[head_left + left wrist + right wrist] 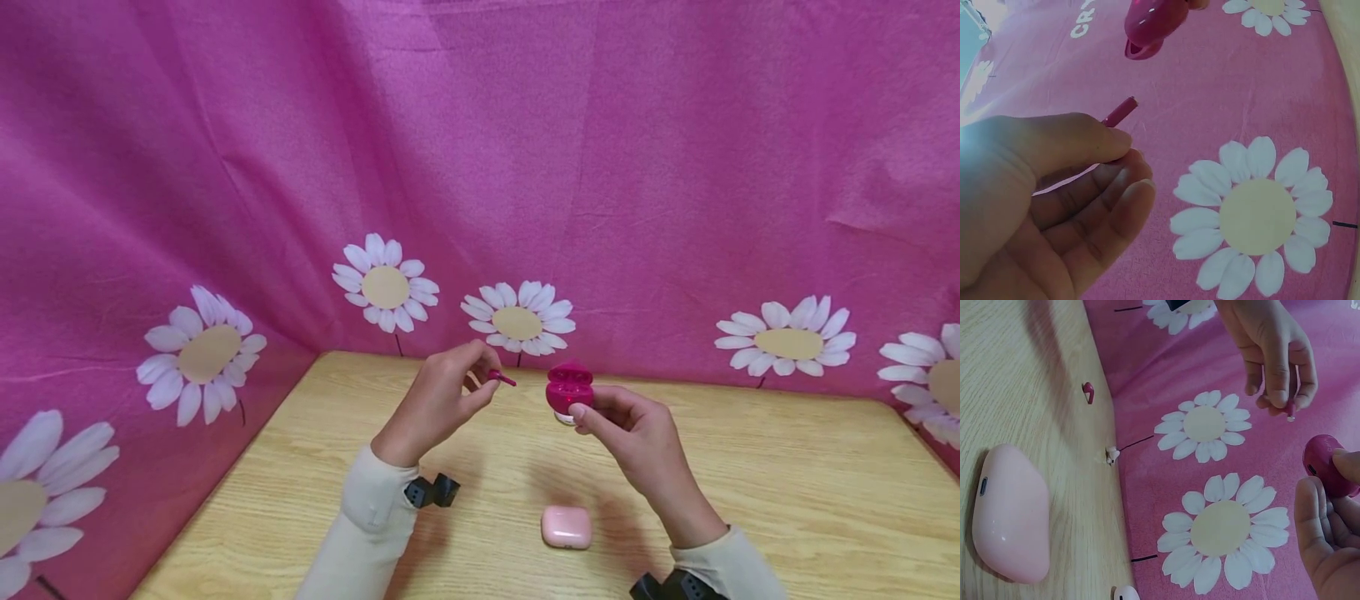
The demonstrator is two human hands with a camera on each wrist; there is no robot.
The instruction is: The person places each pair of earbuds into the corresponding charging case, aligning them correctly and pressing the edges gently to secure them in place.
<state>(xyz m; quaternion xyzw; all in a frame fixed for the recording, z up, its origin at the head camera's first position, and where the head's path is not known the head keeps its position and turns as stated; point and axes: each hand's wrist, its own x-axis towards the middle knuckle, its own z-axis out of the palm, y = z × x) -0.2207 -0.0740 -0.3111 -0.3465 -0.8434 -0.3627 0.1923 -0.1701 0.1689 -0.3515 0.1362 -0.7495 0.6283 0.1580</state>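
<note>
we pinch magenta earbud [501, 378] in left hand [442, 400], just beside open magenta case [569, 387] gripped by right hand [633, 433]. seating step; next likely needs stem aligned over slot.

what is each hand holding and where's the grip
Left hand pinches a magenta earbud by its head end, stem sticking out. Right hand holds the open magenta earbud case by its lower body.

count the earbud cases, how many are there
2: an open magenta case held up in the right hand, and a closed pale pink case lying on the table nearer the person. Others may lie out of view.
</note>
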